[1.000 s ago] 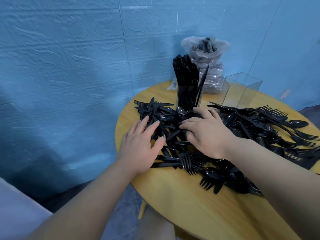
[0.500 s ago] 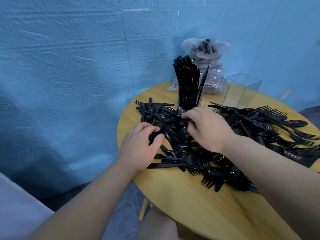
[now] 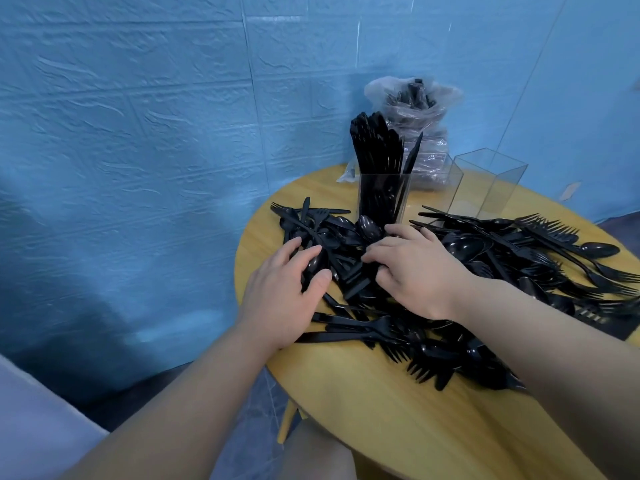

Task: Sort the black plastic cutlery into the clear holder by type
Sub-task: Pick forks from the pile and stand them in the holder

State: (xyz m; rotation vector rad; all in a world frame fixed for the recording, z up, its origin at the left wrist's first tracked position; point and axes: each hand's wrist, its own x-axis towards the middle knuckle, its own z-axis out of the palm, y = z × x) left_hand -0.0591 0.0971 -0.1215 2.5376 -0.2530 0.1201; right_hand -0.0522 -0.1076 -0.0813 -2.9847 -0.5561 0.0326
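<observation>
Head view
Table (image 3: 363, 417): round, yellow wood, set against a blue wall (image 3: 138, 133).
Cutlery (image 3: 502, 271): black forks, spoons and knives lay heaped across the tabletop, from 9 o'clock round to 3 o'clock.
Holder (image 3: 382, 199): clear, upright at 12 o'clock on the table; its left compartment was packed with black pieces standing on end, and the two compartments toward 1 o'clock (image 3: 491, 188) held none.
Bag (image 3: 412, 133): clear plastic with more black cutlery inside, behind the holder by the wall.
Left hand (image 3: 280, 292): lay on the heap at 9 o'clock, thumb and fingers curled around a black spoon (image 3: 313, 263).
Right hand (image 3: 415, 271): rested on the heap at centre, just before the holder, fingers bent down into the pieces; whether it gripped any could not be told.
</observation>
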